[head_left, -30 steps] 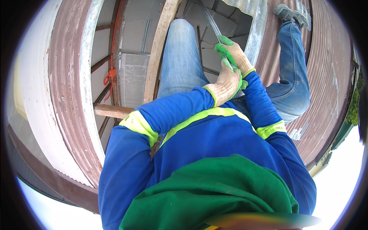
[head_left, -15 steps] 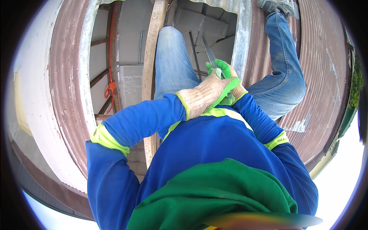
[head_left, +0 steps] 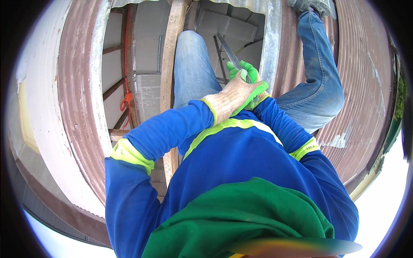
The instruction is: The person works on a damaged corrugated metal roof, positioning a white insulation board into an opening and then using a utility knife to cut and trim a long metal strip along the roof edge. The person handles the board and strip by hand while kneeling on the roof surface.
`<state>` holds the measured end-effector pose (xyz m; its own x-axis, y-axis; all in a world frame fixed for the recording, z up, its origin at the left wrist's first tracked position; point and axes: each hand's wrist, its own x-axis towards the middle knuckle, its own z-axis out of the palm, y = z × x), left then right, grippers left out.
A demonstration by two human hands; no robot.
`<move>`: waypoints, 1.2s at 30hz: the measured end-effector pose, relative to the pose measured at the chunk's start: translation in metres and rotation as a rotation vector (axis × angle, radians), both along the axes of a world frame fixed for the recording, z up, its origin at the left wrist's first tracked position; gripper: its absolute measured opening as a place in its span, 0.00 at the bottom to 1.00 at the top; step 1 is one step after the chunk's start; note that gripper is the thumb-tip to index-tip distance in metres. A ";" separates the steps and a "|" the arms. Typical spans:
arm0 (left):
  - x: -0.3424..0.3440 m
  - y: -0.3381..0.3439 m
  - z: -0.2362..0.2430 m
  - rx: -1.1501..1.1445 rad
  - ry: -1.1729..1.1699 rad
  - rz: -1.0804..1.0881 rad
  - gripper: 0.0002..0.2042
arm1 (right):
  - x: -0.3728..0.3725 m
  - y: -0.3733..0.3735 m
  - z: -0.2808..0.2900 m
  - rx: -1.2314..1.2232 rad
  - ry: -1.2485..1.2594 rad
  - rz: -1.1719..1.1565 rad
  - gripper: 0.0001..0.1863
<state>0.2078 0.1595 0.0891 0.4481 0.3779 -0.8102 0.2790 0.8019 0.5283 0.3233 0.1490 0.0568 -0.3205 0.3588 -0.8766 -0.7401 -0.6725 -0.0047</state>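
Observation:
Both my hands wear cream knit gloves with green palms and come together in front of my waist. My left hand (head_left: 229,98) crosses over the right one, its green-coated fingers closed. What those fingers grip is hidden. Beneath and beyond it, my right hand (head_left: 248,69) is curled around the base of a long, narrow metal blade (head_left: 229,50). The blade points away and slightly left, over the roof opening. Its handle is covered by the gloves, so I cannot tell whether it is a saw or a knife.
My legs straddle a wooden beam (head_left: 169,64) and a metal-edged roof opening (head_left: 270,43). Ceiling panels (head_left: 148,92) and an orange cord (head_left: 126,99) lie below. Brown corrugated sheets (head_left: 361,86) flank the opening; my right foot (head_left: 313,6) rests on the right side.
The blade's tip has swung left and slightly up. My hands have shifted a little away from my waist, and my left elbow has come slightly inward.

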 end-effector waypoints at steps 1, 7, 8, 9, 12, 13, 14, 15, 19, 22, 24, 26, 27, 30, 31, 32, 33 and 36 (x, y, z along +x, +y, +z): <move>-0.002 0.001 0.002 0.000 0.001 -0.013 0.31 | -0.003 0.000 -0.001 0.047 -0.107 0.011 0.20; -0.018 0.001 0.022 0.007 0.012 -0.121 0.29 | 0.035 -0.021 -0.092 0.349 -0.266 0.364 0.14; -0.018 -0.001 0.012 0.032 0.032 -0.081 0.29 | 0.029 -0.015 -0.085 0.384 -0.263 0.401 0.14; -0.017 -0.005 -0.001 0.057 0.053 -0.042 0.28 | 0.027 -0.014 -0.074 0.352 -0.267 0.361 0.13; -0.016 0.002 0.002 0.172 0.093 -0.068 0.24 | 0.025 -0.010 -0.073 0.247 -0.112 0.174 0.12; -0.013 0.000 0.003 0.226 0.123 -0.073 0.24 | 0.025 -0.008 -0.074 0.208 -0.010 0.134 0.12; -0.013 -0.003 0.005 0.281 0.153 -0.077 0.24 | 0.024 -0.006 -0.073 0.168 0.091 0.094 0.12; -0.013 -0.006 0.006 0.312 0.119 -0.064 0.25 | 0.023 -0.005 -0.073 0.122 0.051 0.084 0.12; -0.014 -0.011 0.030 0.373 0.175 -0.106 0.30 | 0.014 0.001 -0.055 0.102 0.031 0.110 0.11; -0.015 -0.025 0.032 0.593 0.247 -0.070 0.35 | 0.016 0.008 -0.053 0.092 0.208 0.090 0.09; -0.015 -0.028 0.013 0.462 0.216 -0.084 0.38 | 0.010 0.012 -0.061 0.238 -0.160 0.282 0.10; -0.011 -0.026 0.007 0.329 0.225 -0.084 0.37 | 0.015 0.016 -0.088 0.361 -0.235 0.463 0.11; -0.010 -0.028 0.006 0.338 0.245 -0.032 0.34 | 0.016 0.015 -0.086 0.282 -0.208 0.442 0.11; -0.009 -0.015 0.008 0.285 0.136 -0.055 0.33 | 0.040 0.007 -0.119 0.182 -0.085 0.365 0.11; -0.009 -0.018 0.000 0.293 0.148 -0.066 0.33 | 0.037 0.003 -0.120 0.212 -0.106 0.366 0.11; -0.009 -0.021 -0.009 0.308 0.156 -0.077 0.33 | 0.033 0.000 -0.116 0.248 -0.131 0.366 0.10; -0.008 -0.025 -0.017 0.323 0.164 -0.089 0.34 | 0.029 -0.001 -0.113 0.284 -0.157 0.365 0.10; -0.005 -0.025 -0.021 0.433 0.246 -0.072 0.34 | 0.025 0.007 -0.107 0.134 -0.102 0.233 0.09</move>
